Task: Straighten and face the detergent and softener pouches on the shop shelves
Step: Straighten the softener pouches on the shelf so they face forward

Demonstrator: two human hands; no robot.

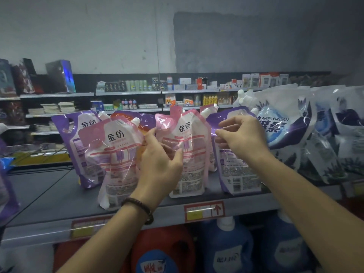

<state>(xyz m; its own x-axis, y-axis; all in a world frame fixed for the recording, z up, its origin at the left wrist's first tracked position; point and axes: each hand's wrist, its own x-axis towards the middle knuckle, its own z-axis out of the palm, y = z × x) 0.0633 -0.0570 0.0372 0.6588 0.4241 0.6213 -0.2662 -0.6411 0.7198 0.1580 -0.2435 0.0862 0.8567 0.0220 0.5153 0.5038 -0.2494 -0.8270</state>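
Several spouted pouches stand on the grey shelf (59, 196). A pink pouch (116, 154) leans forward at the left, in front of a purple pouch (78, 142). My left hand (159, 162) grips the left edge of the middle pink pouch (193, 154), thumb across its front. My right hand (242, 136) pinches the upper part of a purple pouch (236, 172) to the right of it, fingers curled. Both of these pouches stand upright facing me. White and blue detergent pouches (285, 123) lean against each other further right.
Red and blue detergent jugs (226, 251) stand on the shelf below. Price tags (204, 211) run along the shelf's front edge. Another purple pouch (6, 194) shows at the far left edge. Behind the pouches is another aisle of shelves with small goods (137, 95).
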